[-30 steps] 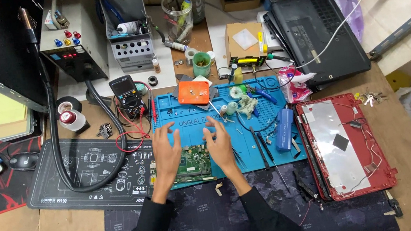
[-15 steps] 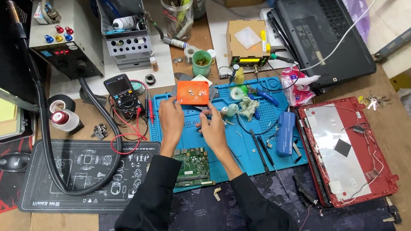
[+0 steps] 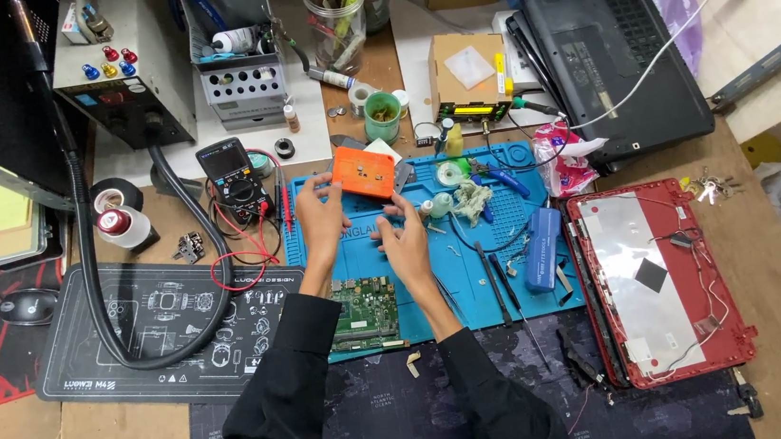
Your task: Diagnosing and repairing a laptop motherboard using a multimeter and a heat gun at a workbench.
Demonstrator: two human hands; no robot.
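— Where's the orange box (image 3: 363, 172)?
— Up over the blue mat (image 3: 509, 265) — the left hand (image 3: 319, 222) pinches its edge. The right hand (image 3: 404, 237) is loose, holding nothing.
— Heavy?
— Looks light, stiff and smooth — hold both edges.

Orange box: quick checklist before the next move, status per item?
1. Left hand on orange box: ok, fingers grip its left edge.
2. Right hand on the box: cannot tell, its fingertips reach the lower right corner but contact is unclear.
3. Box raised off the blue mat: cannot tell from this top view.
4. Circuit board clear of both hands: ok, it lies on the mat between the forearms.
5. Multimeter leads away from the box: ok, the red wires lie left of the left hand.
6. Green cup out of the way: ok, it stands behind the box.
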